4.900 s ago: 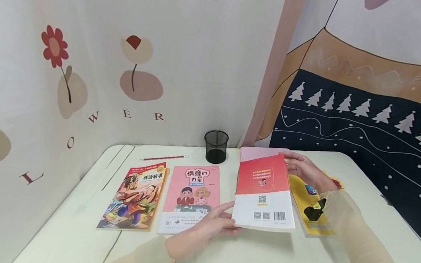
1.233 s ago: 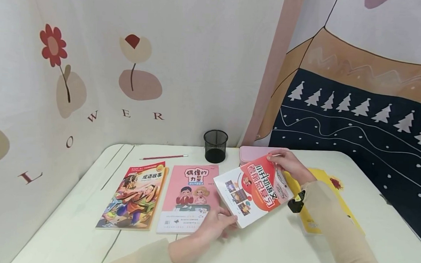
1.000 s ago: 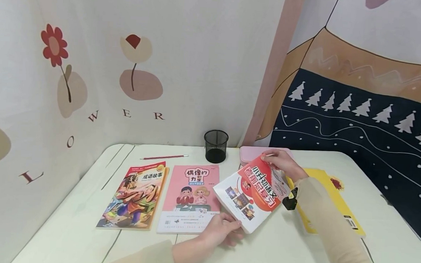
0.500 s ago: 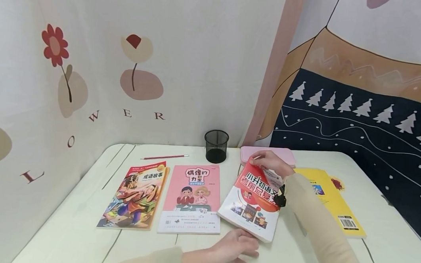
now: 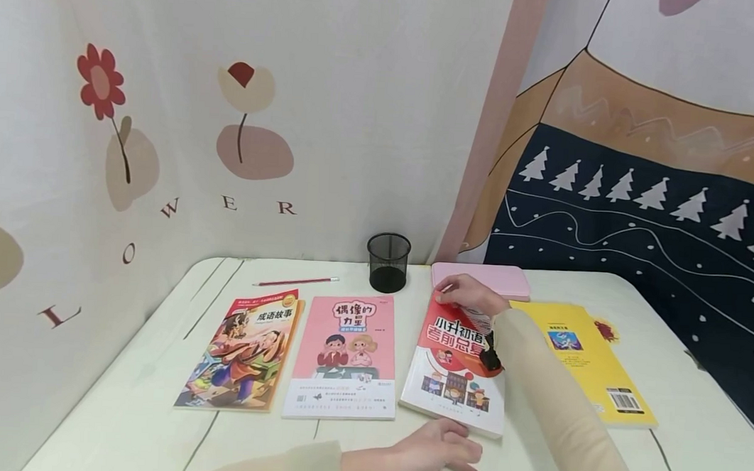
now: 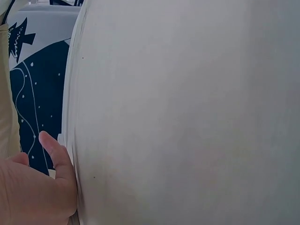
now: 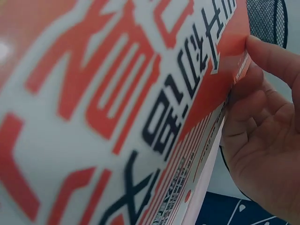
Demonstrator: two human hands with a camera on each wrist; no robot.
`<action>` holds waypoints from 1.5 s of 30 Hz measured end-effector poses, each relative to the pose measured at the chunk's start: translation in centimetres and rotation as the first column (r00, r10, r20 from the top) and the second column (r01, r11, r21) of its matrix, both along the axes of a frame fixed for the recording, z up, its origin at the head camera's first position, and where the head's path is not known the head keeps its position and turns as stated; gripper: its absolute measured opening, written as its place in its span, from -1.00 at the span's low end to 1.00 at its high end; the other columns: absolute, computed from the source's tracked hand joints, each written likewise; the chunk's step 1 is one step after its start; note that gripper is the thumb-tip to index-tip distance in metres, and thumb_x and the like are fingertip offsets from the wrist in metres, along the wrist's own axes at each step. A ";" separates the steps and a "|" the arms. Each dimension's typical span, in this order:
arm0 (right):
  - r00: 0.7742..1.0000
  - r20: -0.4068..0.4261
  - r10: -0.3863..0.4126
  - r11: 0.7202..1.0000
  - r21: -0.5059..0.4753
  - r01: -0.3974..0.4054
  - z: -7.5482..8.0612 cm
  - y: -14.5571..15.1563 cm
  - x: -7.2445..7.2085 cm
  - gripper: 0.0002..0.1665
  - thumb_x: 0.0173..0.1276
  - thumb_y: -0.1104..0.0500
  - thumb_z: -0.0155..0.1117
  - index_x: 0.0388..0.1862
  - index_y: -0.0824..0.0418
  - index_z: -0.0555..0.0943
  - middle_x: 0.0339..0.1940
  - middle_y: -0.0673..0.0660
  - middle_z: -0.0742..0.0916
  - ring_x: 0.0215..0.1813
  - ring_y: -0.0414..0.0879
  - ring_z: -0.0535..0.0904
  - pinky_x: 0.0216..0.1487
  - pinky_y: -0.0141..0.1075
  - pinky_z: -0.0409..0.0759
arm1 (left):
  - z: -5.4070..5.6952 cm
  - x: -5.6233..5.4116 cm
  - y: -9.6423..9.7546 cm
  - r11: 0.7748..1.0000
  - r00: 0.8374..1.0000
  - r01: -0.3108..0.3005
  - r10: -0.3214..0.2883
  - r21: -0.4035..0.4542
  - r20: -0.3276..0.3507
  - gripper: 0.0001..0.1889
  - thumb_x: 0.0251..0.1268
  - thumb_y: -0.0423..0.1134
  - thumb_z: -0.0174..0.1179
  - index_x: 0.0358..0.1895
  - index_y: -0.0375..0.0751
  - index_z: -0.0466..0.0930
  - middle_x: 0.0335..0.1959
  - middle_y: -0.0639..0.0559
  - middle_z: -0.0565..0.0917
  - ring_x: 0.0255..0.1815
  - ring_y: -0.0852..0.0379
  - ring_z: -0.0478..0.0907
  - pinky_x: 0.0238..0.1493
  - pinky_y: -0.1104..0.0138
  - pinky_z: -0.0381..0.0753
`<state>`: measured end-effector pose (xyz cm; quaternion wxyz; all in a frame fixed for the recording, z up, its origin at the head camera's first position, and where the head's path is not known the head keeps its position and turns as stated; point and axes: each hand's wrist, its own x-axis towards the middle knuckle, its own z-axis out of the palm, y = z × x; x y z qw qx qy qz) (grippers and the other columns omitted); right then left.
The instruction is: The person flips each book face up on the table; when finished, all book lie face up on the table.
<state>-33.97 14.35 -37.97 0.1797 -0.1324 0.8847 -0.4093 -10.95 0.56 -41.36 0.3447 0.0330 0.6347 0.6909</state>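
A red-and-white book lies front cover up to the right of the middle, a little turned, its top end raised. My right hand pinches its top edge; in the right wrist view the thumb is on the cover side and the fingers curl behind the edge. Just off the book's near edge is my left hand, its fingers loosely spread and holding nothing. The left wrist view shows that hand beside a broad pale surface. A pink book lies just left of the red-and-white one.
An orange-edged comic-style book lies at far left. A yellow book is partly behind my right sleeve. Along the back are a pencil, a black mesh pen cup and a pink case. Curtains hang behind the table.
The red-and-white book has been flipped from back to front cover, straightened and lowered beside the pink book. My left hand has let go of it and moved toward the near side.
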 end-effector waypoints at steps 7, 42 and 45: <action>0.997 0.065 0.032 0.999 -0.034 -0.030 -0.5 -0.2 0.3 -0.52 0.21 0.17 0.18 0.09 0.31 0.38 -0.09 0.19 0.54 -0.19 0.00 0.45 -0.16 -0.29 0.50 | 0.3 -0.1 -0.3 0.999 1.000 0.027 -0.027 -0.027 0.008 -0.61 0.15 -0.32 0.14 0.01 -0.39 0.29 -0.29 0.02 0.61 -0.28 0.01 0.58 -0.36 0.22 0.57; 0.985 -0.022 -0.173 0.985 0.001 0.173 -1.2 10.0 5.5 -0.47 0.18 0.17 0.20 0.09 0.37 0.35 -0.01 0.30 0.45 -0.29 -0.02 0.52 -0.20 -0.28 0.54 | 1.7 -6.2 -8.4 0.873 0.838 -0.136 -0.150 -0.468 -0.524 -0.52 0.00 -0.23 0.29 0.05 -0.20 0.43 -0.13 0.00 0.52 -0.18 0.08 0.47 -0.39 0.35 0.55; 0.989 0.020 -0.146 0.989 -0.005 0.146 -1.3 10.1 5.6 -0.43 0.16 0.20 0.20 0.12 0.39 0.32 -0.04 0.30 0.46 -0.30 -0.03 0.52 -0.20 -0.26 0.54 | 1.5 -6.3 -8.3 0.878 0.861 -0.114 -0.145 -0.464 -0.487 -0.50 -0.01 -0.27 0.29 0.08 -0.23 0.41 -0.23 0.02 0.53 -0.33 0.11 0.51 -0.47 0.35 0.55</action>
